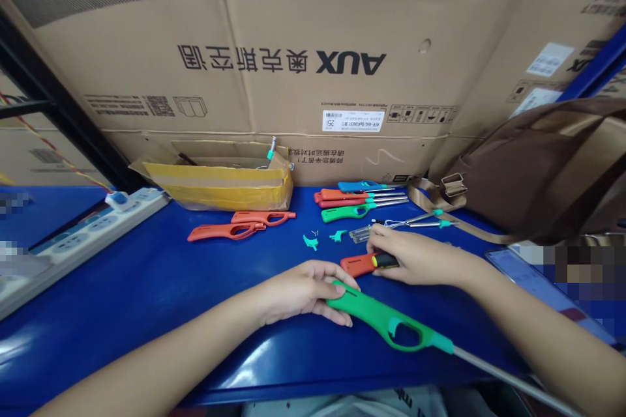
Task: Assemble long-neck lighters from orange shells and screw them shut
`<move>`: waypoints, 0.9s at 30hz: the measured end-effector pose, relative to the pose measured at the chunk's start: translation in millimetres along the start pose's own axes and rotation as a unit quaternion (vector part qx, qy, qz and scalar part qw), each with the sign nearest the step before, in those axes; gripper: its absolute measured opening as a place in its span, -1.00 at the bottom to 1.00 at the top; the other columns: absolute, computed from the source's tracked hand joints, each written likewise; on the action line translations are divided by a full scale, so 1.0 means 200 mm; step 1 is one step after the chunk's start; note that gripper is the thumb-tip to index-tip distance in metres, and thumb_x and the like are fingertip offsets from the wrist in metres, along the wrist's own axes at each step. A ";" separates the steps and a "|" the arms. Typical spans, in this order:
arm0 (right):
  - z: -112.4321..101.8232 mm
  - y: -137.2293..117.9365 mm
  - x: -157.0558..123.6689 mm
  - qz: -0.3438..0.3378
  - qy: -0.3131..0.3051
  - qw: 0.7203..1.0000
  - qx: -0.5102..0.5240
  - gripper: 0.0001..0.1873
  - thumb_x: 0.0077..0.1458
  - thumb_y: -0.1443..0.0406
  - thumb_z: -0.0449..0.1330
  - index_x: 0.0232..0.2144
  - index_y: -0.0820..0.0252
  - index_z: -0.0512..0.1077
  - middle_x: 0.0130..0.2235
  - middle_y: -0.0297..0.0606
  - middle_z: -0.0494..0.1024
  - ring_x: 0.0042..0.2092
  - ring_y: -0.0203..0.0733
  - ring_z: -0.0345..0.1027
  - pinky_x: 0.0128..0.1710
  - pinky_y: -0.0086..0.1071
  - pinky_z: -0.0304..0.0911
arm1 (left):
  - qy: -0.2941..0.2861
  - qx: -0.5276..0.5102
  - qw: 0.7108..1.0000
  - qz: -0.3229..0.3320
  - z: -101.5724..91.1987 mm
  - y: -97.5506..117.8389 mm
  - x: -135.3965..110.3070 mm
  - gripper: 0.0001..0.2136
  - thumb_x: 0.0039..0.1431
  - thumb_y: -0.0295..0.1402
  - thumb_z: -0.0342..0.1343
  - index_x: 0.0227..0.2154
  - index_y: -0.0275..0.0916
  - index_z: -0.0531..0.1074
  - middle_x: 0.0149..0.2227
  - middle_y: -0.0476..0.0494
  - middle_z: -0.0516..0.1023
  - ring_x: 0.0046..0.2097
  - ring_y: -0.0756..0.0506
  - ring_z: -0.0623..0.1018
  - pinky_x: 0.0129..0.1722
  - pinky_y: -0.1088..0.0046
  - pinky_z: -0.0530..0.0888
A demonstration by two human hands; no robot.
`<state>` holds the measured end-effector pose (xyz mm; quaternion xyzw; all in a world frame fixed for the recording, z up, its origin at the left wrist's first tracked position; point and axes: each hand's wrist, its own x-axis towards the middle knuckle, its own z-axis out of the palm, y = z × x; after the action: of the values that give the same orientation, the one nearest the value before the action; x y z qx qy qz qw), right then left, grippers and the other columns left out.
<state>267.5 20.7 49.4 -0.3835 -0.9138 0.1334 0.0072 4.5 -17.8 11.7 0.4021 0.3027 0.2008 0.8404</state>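
From the head we look forward and down, close over our left hand [300,292] and right hand [415,254], across the blue table [141,287] to upright cardboard [274,10] beyond

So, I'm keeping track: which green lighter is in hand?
The nearer green lighter, gripped by the left hand; the other green lighter lies farther back, untouched.

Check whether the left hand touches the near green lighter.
Touching. The head view shows the left hand holding the near green lighter by its handle end, thumb over it.
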 end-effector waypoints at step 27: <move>-0.13 0.19 0.59 0.082 0.091 0.975 -0.186 -0.66 0.18 0.14 0.30 -0.05 0.18 0.49 -0.02 -0.08 0.49 -0.25 -0.05 0.51 -0.37 -0.32 0.22 | 0.219 0.617 0.738 0.166 -0.07 0.02 -0.01 -0.64 0.17 -0.34 0.25 0.04 -0.24 0.48 -0.07 -0.17 0.44 -0.28 -0.10 0.53 -0.24 0.36 0.49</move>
<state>215.1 135.2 54.3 -0.4621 -0.8837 -0.0737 0.0077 -7.6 -9.2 8.7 0.8212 0.4642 0.1888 0.2728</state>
